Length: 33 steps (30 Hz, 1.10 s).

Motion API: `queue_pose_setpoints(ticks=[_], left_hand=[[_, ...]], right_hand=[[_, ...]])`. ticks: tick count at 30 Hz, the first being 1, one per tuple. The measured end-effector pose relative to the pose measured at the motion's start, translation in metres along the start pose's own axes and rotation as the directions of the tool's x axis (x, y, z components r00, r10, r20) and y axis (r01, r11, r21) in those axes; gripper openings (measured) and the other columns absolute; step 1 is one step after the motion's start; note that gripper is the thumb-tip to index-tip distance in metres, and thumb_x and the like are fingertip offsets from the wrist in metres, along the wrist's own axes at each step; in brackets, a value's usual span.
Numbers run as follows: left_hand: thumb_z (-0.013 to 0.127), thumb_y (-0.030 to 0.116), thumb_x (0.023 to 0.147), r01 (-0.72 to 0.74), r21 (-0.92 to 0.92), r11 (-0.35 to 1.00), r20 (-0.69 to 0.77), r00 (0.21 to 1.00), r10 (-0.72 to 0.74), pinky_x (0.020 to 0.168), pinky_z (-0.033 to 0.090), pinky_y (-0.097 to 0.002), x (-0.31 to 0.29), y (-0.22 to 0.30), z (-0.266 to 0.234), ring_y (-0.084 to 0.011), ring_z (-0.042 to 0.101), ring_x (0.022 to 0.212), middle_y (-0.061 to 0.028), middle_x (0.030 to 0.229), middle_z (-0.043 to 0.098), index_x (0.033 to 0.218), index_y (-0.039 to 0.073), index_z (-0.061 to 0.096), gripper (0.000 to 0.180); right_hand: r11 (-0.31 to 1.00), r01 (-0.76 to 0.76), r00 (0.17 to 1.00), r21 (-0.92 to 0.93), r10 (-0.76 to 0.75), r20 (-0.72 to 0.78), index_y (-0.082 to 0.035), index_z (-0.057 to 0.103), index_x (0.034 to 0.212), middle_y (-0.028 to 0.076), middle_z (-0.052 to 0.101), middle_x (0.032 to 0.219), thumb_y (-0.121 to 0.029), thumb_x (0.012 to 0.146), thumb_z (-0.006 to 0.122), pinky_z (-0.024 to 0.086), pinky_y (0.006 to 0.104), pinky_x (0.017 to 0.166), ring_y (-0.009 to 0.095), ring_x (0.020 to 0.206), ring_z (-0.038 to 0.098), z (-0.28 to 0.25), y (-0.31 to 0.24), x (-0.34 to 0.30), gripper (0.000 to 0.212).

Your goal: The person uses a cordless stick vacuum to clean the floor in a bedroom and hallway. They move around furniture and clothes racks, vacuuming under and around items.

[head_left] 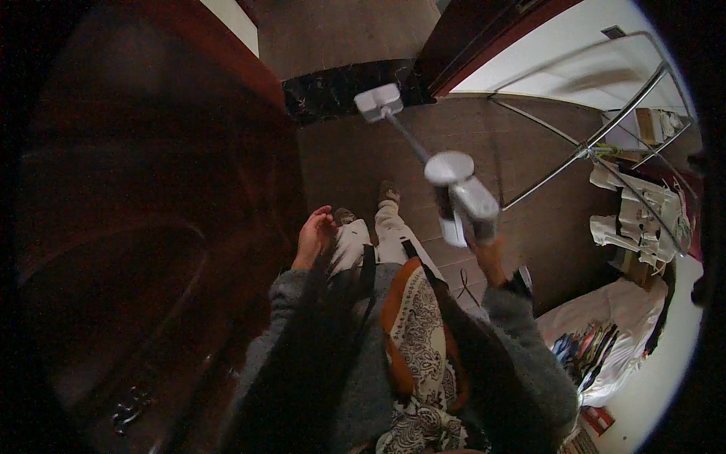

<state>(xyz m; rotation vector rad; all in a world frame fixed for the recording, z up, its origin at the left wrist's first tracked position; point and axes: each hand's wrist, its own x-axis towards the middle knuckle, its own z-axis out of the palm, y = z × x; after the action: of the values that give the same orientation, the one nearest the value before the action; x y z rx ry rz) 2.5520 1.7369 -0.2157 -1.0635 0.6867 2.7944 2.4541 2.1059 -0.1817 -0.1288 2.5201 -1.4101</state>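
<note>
A vacuum (451, 168) is grasped at its rear end by the right hand (491, 256), the grip being partly hidden behind its body. The vacuum is held out in front of the person over the brown floor (544, 147), its small white head (379, 101) pointed toward the dark threshold (340, 87); whether the floor is touched cannot be told. The left hand's (314, 238) grip is released, the fingers loosely bent, beside the dark door (151, 166). To the right, a metal rack (586, 150) is seen standing, apart from the vacuum.
</note>
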Motion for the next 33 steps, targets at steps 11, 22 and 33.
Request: queue_pose_setpoints(ticks=[11, 22, 33], left_hand=[[0.043, 0.012, 0.086, -0.063, 0.053, 0.997, -0.111, 0.991, 0.069, 0.067, 0.045, -0.0299, -0.003, 0.022, -0.003, -0.0147, 0.051, 0.071, -0.0038, 0.079, 0.051, 0.107, 0.004, 0.047, 0.023], [0.043, 0.009, 0.083, -0.207, -0.188, 0.96, -0.365, 0.922, 0.127, 0.067, 0.046, -0.0306, -0.077, -0.021, -0.044, -0.0157, 0.053, 0.069, -0.003, 0.077, 0.053, 0.101, 0.005, 0.052, 0.021], [0.043, 0.01, 0.085, -0.142, -0.2, 0.969, -0.192, 0.976, 0.104, 0.069, 0.045, -0.0298, -0.07, -0.031, -0.035, -0.015, 0.051, 0.071, -0.0034, 0.079, 0.053, 0.103, 0.004, 0.051, 0.021]], right_hand=[[0.857, 0.376, 0.893, -0.352, -0.437, -0.11, -0.001, 0.058, 0.082, 0.01, 0.057, 0.072, -0.02, 0.072, 0.063, 0.041, 0.037, 0.054, 0.022, 0.06, 0.053, 0.059, -0.052, 0.002, 0.022], [0.982, 0.188, 0.978, -0.02, -0.189, -0.092, -0.002, 0.058, 0.081, 0.017, 0.059, 0.07, -0.028, 0.069, 0.064, 0.044, 0.0362, 0.054, 0.03, 0.061, 0.057, 0.196, -0.088, 0.149, 0.03], [0.79, 0.613, 0.783, 0.014, -0.609, 0.125, -0.003, 0.06, 0.081, 0.016, 0.06, 0.067, -0.033, 0.06, 0.071, 0.046, 0.0385, 0.053, 0.034, 0.064, 0.058, 0.192, -0.071, 0.126, 0.038]])
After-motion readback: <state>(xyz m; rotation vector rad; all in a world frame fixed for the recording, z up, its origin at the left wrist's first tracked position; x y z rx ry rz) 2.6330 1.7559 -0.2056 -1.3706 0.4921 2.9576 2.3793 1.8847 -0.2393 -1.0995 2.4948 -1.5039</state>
